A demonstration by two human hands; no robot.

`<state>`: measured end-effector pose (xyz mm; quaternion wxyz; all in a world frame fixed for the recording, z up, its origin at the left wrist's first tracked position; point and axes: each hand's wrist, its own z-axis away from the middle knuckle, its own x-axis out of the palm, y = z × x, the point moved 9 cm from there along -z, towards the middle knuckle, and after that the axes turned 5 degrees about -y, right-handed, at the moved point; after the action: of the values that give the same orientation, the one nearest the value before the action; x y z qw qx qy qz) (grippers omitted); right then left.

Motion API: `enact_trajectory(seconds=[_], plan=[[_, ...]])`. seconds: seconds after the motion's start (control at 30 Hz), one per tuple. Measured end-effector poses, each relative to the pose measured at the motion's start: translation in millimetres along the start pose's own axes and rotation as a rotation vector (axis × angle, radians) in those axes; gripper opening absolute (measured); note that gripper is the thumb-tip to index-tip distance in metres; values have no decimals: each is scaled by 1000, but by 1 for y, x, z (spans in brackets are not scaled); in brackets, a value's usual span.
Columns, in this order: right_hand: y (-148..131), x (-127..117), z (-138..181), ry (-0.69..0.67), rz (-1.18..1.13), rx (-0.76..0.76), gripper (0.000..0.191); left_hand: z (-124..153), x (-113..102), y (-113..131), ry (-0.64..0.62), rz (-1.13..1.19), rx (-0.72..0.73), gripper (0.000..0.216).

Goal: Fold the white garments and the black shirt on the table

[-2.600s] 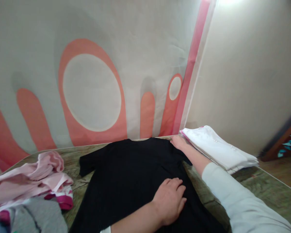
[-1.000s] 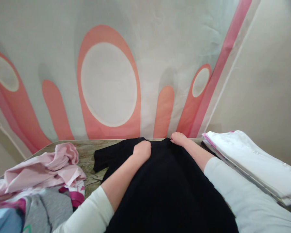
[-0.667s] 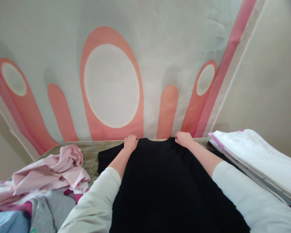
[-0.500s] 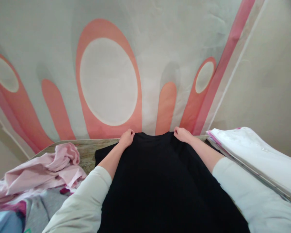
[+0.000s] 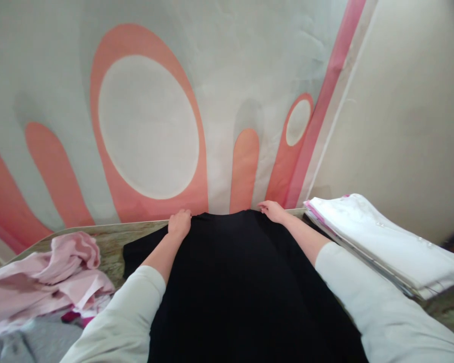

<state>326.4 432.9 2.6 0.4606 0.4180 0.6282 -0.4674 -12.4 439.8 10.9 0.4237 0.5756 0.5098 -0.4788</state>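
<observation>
A black shirt point(image 5: 245, 282) lies spread on the table point(image 5: 111, 247), filling the lower centre of the frame with its neckline along the table's far edge. The left hand point(image 5: 179, 225) is at its shoulder left of the neckline, fingers curled narrow and seemingly holding the cloth. The right hand point(image 5: 273, 210) is at the other shoulder, fingers close together (whether they pinch fabric, one cannot tell). Compared with a second ago, the left hand has moved outward from beside the neckline, and the top edge, raised half a second ago, sits lower, which suggests the shoulders are being straightened and laid flat. Around it, crumpled pink cloth point(image 5: 64, 267) and grey cloth point(image 5: 45, 335) occupy the lower left, while a white folded stack point(image 5: 386, 242) rests at the right
</observation>
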Motion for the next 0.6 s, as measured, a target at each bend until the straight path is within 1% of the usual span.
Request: enact_trajectory(seconds=[0.07, 0.1, 0.13, 0.17, 0.23, 0.3, 0.37, 0.43, 0.5, 0.53, 0.6], plan=[[13, -9, 15, 6, -10, -11, 32, 0, -6, 6, -4, -13, -12, 24], [20, -14, 25, 8, -8, -12, 33, 0, -11, 13, -2, -15, -2, 26], [26, -19, 36, 7, -3, -13, 32, 1, -15, 24, -1, -12, 24, 28], [30, -22, 47, 4, 5, -18, 32, 3, -18, 41, -4, -3, 69, 29], [32, -23, 68, -21, 22, -44, 30, 10, -20, 88, -32, 32, 209, 30], [28, -16, 82, -61, 40, -81, 29, 23, -15, 149, -87, 77, 380, 29], [24, -7, 88, -89, 61, -90, 31, 39, -8, 209, -124, 118, 534, 31], [25, -3, 90, -87, 83, -60, 33, 56, 1, 258, -152, 144, 633, 36], [29, -7, 92, -59, 100, -14, 32, 67, 14, 289, -187, 156, 667, 42], [31, -11, 96, -40, 107, 7, 32, 71, 20, 297, -196, 161, 666, 46], [35, -22, 107, 3, 116, 40, 33, 73, 30, 304, -197, 176, 650, 53]])
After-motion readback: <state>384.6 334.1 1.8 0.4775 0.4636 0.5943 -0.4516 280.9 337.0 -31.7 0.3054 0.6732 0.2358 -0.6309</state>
